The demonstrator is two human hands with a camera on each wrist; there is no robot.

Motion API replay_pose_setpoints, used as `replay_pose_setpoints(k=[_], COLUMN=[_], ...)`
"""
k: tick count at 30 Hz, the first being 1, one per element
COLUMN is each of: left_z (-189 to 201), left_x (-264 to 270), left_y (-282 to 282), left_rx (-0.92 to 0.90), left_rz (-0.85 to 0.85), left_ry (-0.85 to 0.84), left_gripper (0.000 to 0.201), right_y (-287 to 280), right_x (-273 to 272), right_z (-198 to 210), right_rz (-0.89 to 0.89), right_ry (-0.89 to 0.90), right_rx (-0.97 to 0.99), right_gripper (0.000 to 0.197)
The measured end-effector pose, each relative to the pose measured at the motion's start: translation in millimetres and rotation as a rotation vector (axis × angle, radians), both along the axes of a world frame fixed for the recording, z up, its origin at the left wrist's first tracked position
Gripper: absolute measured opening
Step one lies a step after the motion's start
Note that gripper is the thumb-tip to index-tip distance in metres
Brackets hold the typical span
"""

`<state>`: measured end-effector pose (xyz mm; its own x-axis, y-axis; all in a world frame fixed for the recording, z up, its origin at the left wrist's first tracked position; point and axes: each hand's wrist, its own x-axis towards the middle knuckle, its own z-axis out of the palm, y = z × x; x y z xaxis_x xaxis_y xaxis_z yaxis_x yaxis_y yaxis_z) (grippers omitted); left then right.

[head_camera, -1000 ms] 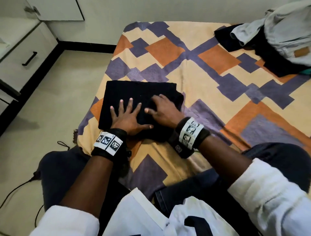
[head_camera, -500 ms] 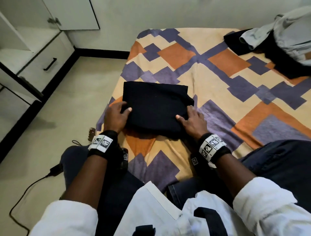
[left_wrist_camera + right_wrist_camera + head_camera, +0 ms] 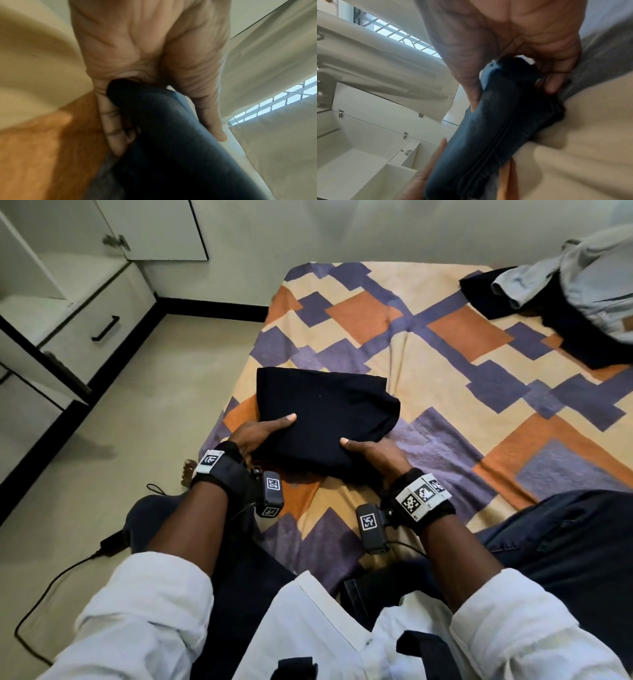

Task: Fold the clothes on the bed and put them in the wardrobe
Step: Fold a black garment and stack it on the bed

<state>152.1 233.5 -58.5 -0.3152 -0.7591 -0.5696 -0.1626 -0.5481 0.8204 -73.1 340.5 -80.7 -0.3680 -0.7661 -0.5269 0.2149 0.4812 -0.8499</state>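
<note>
As I sit at the near edge of the bed [image 3: 445, 412], my white sleeves and dark trousers fill the foreground, and a black cable [image 3: 44, 604] trails over the floor at my left. Both wrists carry dark bands with tagged camera units. My left hand [image 3: 255, 433] grips the near left edge of the folded dark garment [image 3: 325, 412]: thumb on top, fingers [image 3: 111, 129] curled beneath the fold. My right hand [image 3: 373, 451] grips the near right edge in the same manner, thumb over the top surface, fingers [image 3: 554, 83] tucked under. Both hands are clamped on the cloth, one at each side. The garment is folded into a compact rectangle; its near edge is raised in my hands, and I cannot tell whether its far part rests on the patterned cover. It sits near the bed's left edge. Beyond it, at the far right corner of the bed, a heap of unfolded clothes [image 3: 582, 296] lies well apart, a pale grey piece over black ones. To the far left stands the white wardrobe [image 3: 68, 313], door open, with a drawer bearing a black handle [image 3: 105, 328].
</note>
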Motion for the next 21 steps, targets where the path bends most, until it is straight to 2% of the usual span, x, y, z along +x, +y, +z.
replay_pose_setpoints(k=[3,5,7,10,12,13,15,17,21], left_z=[9.7,11.5,10.4,9.5,15.1,18.3,29.9,43.4,62.7], left_x=[-10.2,-14.4,-15.9,-17.4,-21.9,-24.7,-31.0,-41.0,-68.9], left_y=[5.7,8.9,9.9,5.5,-0.1,-6.8,-18.1,-36.0,-94.5], left_rx=[-0.037,-0.062,-0.099,-0.126,-0.12,-0.115,-0.105,-0.142,-0.242], left_rz=[0.005,0.03,0.06,0.092,0.093,0.094,0.104,0.118,0.129], left_ry=[0.031,0.051,0.072,0.145,0.207,0.229,0.271,0.28,0.322], left_gripper=[0.059,0.061,0.069,0.079,0.073,0.065,0.048,0.039,0.046], right_y=[-0.3,0.9,5.2,6.0,-0.7,-7.9,-23.3,-46.6,-109.6], right_x=[9.6,12.9,13.4,6.0,-2.0,-6.6,-16.9,-31.2,-63.4], right_z=[-1.8,-5.8,-1.5,8.8,18.0,25.0,40.2,56.6,81.4], right_rz=[0.027,0.043,0.021,-0.035,-0.067,-0.073,-0.063,-0.028,0.066], right_ry=[0.086,0.188,0.208,-0.041,-0.225,-0.26,-0.242,-0.166,-0.113], right_rx=[-0.045,-0.065,-0.126,-0.201,-0.271,-0.298,-0.343,-0.387,-0.466], right_gripper=[0.069,0.077,0.072,0.054,0.055,0.056,0.057,0.054,0.049])
